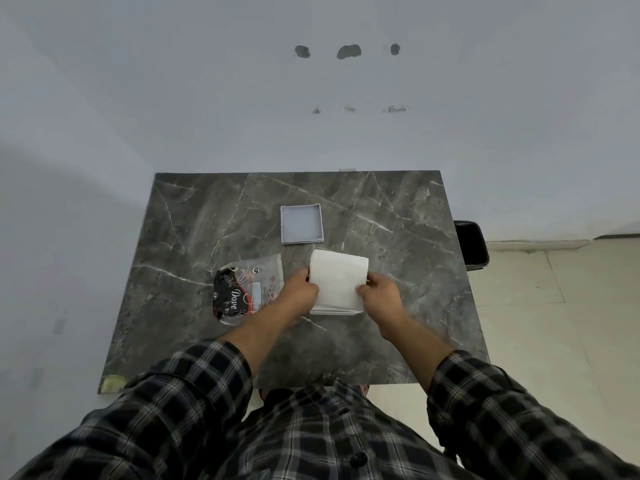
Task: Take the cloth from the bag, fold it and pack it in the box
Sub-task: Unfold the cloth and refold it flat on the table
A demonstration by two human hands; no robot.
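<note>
A clear plastic bag (pixel 247 291) with black and red print and the word Dove lies flat on the dark marble table (pixel 194 237), left of the middle. The person's left hand (pixel 298 293) pinches the left edge of a white folded cloth (pixel 337 282). The cloth sits near the middle of the table, with its top part rolled over. The right hand (pixel 381 293) pinches the cloth's right edge. A small open grey box (pixel 302 224) waits just behind the cloth, not touching it.
</note>
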